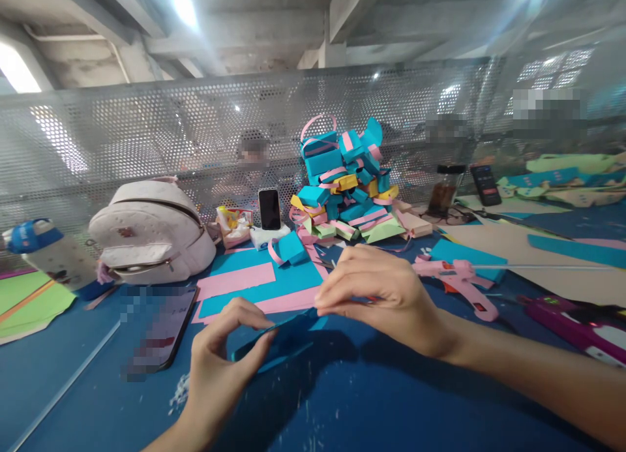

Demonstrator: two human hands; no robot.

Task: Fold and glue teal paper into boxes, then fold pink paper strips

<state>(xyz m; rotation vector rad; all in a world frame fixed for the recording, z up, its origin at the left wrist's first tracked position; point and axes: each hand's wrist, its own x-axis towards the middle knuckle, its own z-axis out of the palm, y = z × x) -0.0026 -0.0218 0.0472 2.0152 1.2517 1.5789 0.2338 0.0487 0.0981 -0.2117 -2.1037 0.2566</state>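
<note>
Pinched in the left hand (220, 347) and right hand (374, 292), blue paper (296, 323) tilts above the table (313, 416); uneven pressure between them could crease it, and a loosened hold could drop it.

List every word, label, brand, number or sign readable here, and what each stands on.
No text reads with certainty.
Blue bottle lid: pale marks, too blurred.
Phone lying flat: screen marks, partly pixelated, unreadable.
Leaning phone at right: screen text too small.
</note>
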